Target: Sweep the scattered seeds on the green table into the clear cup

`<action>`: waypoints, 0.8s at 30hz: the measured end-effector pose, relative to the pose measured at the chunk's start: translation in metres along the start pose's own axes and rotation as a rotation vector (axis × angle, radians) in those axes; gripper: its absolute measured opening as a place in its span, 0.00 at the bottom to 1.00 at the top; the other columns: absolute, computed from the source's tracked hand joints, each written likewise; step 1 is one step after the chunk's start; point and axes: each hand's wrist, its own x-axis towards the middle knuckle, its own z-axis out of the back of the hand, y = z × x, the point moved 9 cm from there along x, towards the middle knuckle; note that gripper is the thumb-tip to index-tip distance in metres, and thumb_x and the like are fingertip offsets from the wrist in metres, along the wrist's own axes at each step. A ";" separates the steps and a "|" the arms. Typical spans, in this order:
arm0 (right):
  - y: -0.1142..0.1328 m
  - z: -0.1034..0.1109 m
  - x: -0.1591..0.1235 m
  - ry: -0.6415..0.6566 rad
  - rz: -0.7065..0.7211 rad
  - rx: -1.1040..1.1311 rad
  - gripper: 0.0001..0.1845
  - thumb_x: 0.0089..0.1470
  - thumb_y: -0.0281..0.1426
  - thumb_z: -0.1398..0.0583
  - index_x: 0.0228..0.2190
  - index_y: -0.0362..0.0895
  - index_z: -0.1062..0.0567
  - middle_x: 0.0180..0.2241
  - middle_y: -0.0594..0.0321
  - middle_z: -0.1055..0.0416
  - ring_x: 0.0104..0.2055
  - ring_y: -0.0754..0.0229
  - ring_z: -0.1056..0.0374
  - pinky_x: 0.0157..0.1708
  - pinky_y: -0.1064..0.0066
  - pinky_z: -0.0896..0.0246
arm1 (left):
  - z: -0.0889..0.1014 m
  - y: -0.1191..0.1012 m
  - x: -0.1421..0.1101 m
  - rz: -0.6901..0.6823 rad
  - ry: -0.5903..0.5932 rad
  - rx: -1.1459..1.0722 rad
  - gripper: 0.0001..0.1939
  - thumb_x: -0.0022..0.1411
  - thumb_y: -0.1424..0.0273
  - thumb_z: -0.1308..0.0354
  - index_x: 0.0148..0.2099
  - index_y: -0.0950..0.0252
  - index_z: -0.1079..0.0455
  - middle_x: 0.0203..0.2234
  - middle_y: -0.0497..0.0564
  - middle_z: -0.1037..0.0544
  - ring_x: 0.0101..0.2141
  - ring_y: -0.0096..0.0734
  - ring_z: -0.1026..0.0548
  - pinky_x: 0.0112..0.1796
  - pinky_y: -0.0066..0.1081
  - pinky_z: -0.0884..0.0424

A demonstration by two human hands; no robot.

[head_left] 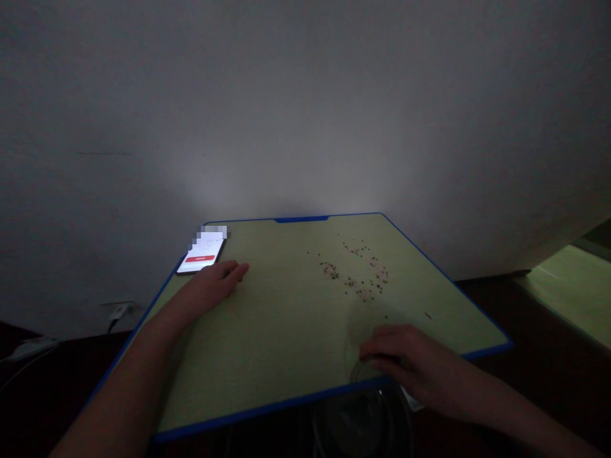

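Note:
My left hand (223,280) lies on the pale tabletop (277,318), fingers loosely stretched out and holding nothing. Just beyond it is a phone (203,248) with a lit screen and a red button. At the near edge, my right hand (403,356) has its fingers curled around the faint rim of a clear container (356,370); most of this is hard to see in the dim light. Small dark bits like seeds or peppercorns (353,283) are scattered in loose patches on the right half of the table. A thin dark sliver (428,315) lies nearer that side's edge.
A blue edging (229,416) runs around the table, which stands by a grey wall (305,114). Below the front edge is a dark, glassy round object (365,423). A plug (119,310) is at the wall on the left, and another pale surface (570,286) stands to the right.

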 end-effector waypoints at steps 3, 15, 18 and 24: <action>0.002 0.005 0.009 -0.038 0.023 -0.006 0.11 0.58 0.26 0.45 0.39 0.46 0.23 0.36 0.61 0.25 0.39 0.61 0.31 0.39 0.70 0.39 | 0.000 -0.001 -0.001 0.003 -0.008 -0.004 0.25 0.59 0.48 0.61 0.32 0.63 0.33 0.24 0.49 0.28 0.26 0.34 0.29 0.29 0.31 0.38; -0.020 -0.009 0.026 -0.051 0.004 0.021 0.12 0.58 0.30 0.45 0.41 0.47 0.24 0.40 0.60 0.26 0.44 0.58 0.32 0.46 0.64 0.39 | -0.002 0.001 -0.001 -0.014 -0.014 -0.003 0.25 0.60 0.49 0.61 0.32 0.63 0.33 0.25 0.49 0.28 0.27 0.33 0.30 0.29 0.31 0.38; -0.021 -0.011 0.022 -0.010 -0.025 0.046 0.12 0.58 0.31 0.46 0.41 0.46 0.24 0.41 0.60 0.26 0.44 0.58 0.33 0.47 0.64 0.40 | -0.004 0.004 0.001 -0.009 -0.003 0.011 0.26 0.60 0.48 0.61 0.33 0.63 0.33 0.25 0.49 0.28 0.27 0.34 0.30 0.29 0.32 0.38; -0.011 -0.009 0.015 0.015 -0.013 0.066 0.12 0.58 0.30 0.46 0.40 0.48 0.24 0.41 0.60 0.26 0.44 0.58 0.33 0.46 0.65 0.40 | -0.005 0.002 0.000 -0.012 0.017 0.007 0.26 0.60 0.48 0.61 0.34 0.63 0.33 0.29 0.51 0.26 0.28 0.34 0.29 0.30 0.32 0.37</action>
